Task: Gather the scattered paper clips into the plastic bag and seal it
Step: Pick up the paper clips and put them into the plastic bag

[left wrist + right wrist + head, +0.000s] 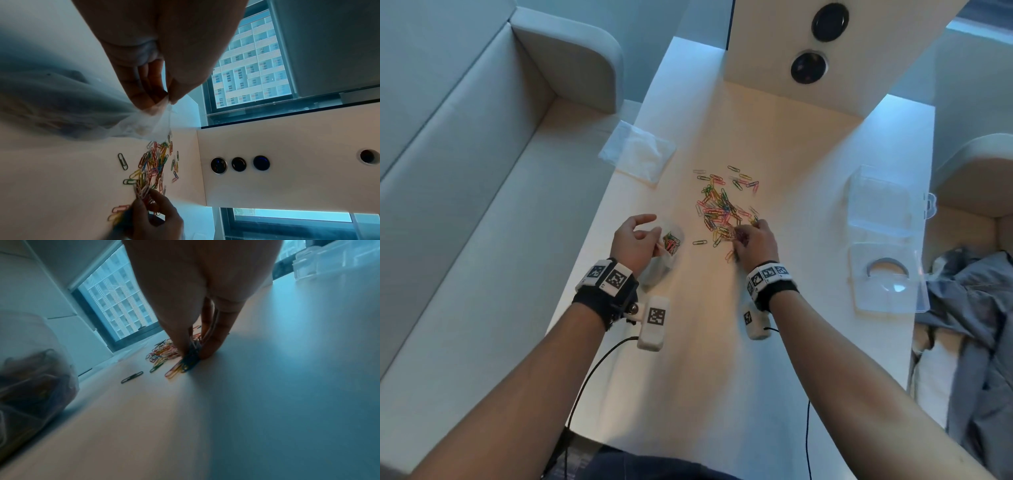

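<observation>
Holding clips already, plastic bag (667, 250) seemingly open.

On my white table (808, 154), a clear plastic case (883, 236) lies open at my right, and a folded clear sheet (637, 152) sits far left. Grey clothing (972, 329) is heaped beyond the right edge. Ahead stands a white panel with round black sockets (809, 66).

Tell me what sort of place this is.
Probably an office lounge or meeting booth in a high-rise: a white table with built-in round ports, a padded bench alongside, and a window facing a tall building.
</observation>
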